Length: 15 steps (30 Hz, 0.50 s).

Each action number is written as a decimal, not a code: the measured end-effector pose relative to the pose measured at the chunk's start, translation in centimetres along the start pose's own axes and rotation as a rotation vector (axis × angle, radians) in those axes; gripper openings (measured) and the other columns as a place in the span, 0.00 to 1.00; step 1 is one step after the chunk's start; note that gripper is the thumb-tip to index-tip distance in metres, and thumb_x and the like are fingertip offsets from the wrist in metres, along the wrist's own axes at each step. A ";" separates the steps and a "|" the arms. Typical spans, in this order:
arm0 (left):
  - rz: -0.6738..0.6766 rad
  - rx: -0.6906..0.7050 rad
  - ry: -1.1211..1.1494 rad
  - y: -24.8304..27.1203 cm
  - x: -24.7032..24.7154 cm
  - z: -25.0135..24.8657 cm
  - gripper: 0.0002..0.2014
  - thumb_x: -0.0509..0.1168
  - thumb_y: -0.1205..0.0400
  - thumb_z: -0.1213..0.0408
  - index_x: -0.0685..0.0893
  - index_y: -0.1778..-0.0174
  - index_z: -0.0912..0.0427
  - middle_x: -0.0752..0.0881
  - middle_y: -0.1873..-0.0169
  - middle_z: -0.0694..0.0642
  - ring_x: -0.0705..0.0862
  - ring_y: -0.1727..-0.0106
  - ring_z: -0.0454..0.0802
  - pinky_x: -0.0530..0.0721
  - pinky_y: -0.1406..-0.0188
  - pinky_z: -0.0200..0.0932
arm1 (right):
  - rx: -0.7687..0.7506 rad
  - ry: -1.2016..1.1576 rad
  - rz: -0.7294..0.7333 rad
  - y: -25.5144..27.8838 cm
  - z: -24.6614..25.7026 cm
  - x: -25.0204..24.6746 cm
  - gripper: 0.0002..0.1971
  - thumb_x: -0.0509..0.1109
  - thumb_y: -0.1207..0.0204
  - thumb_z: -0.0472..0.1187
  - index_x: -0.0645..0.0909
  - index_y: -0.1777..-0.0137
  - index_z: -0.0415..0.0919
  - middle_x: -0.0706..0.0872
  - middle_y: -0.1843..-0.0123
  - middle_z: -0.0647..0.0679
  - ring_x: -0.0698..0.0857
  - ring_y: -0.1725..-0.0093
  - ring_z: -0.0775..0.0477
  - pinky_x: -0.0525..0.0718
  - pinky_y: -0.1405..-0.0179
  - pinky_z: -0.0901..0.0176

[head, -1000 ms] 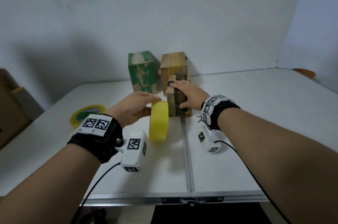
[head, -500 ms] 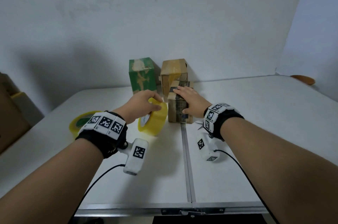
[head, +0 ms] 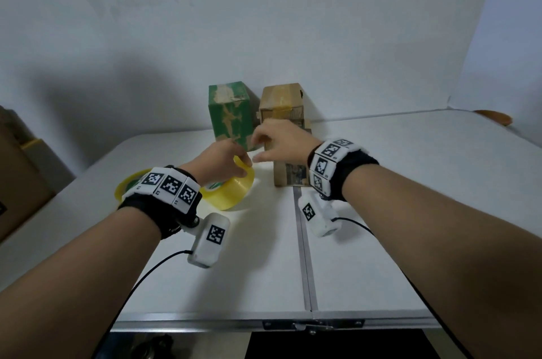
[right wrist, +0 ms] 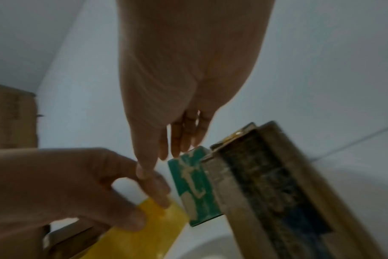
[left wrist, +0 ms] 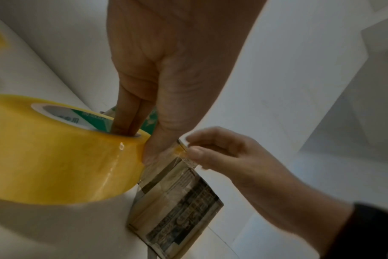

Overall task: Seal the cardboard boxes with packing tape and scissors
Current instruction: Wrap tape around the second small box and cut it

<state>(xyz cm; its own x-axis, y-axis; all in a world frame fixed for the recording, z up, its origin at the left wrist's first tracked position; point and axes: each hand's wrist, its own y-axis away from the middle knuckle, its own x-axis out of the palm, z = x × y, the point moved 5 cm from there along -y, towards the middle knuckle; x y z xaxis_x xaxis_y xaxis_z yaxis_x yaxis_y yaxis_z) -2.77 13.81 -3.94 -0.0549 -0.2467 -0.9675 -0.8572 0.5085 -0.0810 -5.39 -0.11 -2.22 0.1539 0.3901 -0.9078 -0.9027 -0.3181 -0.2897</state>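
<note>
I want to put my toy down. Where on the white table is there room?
Bare white table lies right of the right hand and along the near edge by the metal seam. It is crowded at the back middle: green cardboard box, brown cardboard boxes, the yellow packing tape roll in the left hand.

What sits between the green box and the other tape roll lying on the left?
The left hand gripping the yellow tape roll lies between them, in the head view.
</note>
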 end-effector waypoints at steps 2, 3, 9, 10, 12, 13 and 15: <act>0.005 0.029 -0.045 0.0 0.1 -0.3 0.14 0.75 0.25 0.63 0.87 0.43 0.54 0.81 0.39 0.52 0.75 0.47 0.47 0.69 0.49 0.37 | 0.016 0.121 0.160 -0.7 1.8 1.3 0.16 0.74 0.24 0.48 0.85 0.45 0.36 0.86 0.46 0.42 0.84 0.48 0.44 0.81 0.50 0.53; 0.007 0.044 -0.057 0.1 0.1 -0.4 0.15 0.75 0.25 0.64 0.87 0.42 0.55 0.81 0.38 0.52 0.76 0.45 0.48 0.69 0.48 0.37 | 0.023 0.180 0.197 -1.0 2.3 1.8 0.14 0.73 0.23 0.46 0.85 0.49 0.33 0.87 0.50 0.39 0.86 0.50 0.40 0.81 0.55 0.52; 0.040 0.072 -0.068 0.3 0.7 0.4 0.16 0.75 0.25 0.64 0.88 0.41 0.53 0.81 0.35 0.51 0.79 0.38 0.52 0.75 0.39 0.40 | 0.081 0.265 0.213 -1.3 2.5 3.3 0.13 0.71 0.23 0.39 0.74 0.67 0.41 0.79 0.62 0.44 0.82 0.60 0.40 0.75 0.64 0.55; 0.053 0.070 -0.079 0.3 0.9 0.6 0.16 0.75 0.25 0.64 0.88 0.41 0.53 0.81 0.36 0.51 0.79 0.39 0.52 0.76 0.37 0.42 | 0.080 0.259 0.230 -1.2 2.5 3.6 0.16 0.71 0.23 0.40 0.72 0.70 0.45 0.79 0.61 0.45 0.82 0.59 0.40 0.77 0.63 0.54; 0.091 0.073 -0.121 0.4 1.4 0.6 0.16 0.75 0.25 0.62 0.88 0.40 0.52 0.82 0.36 0.50 0.80 0.39 0.52 0.77 0.36 0.45 | 0.097 0.220 0.273 -0.8 2.4 4.5 0.19 0.73 0.24 0.41 0.70 0.72 0.48 0.83 0.60 0.44 0.86 0.57 0.39 0.84 0.58 0.52; 0.113 0.080 -0.142 0.5 1.7 0.6 0.17 0.75 0.25 0.62 0.88 0.40 0.52 0.82 0.35 0.49 0.80 0.38 0.51 0.77 0.36 0.45 | 0.113 0.182 0.291 -0.6 2.2 4.9 0.17 0.74 0.24 0.41 0.72 0.72 0.47 0.86 0.60 0.43 0.88 0.57 0.40 0.87 0.55 0.51; 0.147 0.093 -0.169 0.7 2.2 0.5 0.16 0.74 0.24 0.62 0.88 0.39 0.50 0.81 0.34 0.47 0.79 0.38 0.50 0.77 0.35 0.46 | 0.158 0.067 0.320 -0.2 1.8 5.8 0.09 0.74 0.24 0.39 0.82 0.65 0.42 0.91 0.59 0.40 0.89 0.62 0.46 0.89 0.51 0.51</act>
<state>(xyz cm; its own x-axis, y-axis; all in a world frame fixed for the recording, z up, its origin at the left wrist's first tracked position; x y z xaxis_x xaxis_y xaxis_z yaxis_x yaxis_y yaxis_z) -3.24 14.05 -6.28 -0.0823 -0.0264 -0.9963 -0.7949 0.6047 0.0496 -5.04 3.77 -6.85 -0.1253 0.2336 -0.9642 -0.9596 -0.2753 0.0580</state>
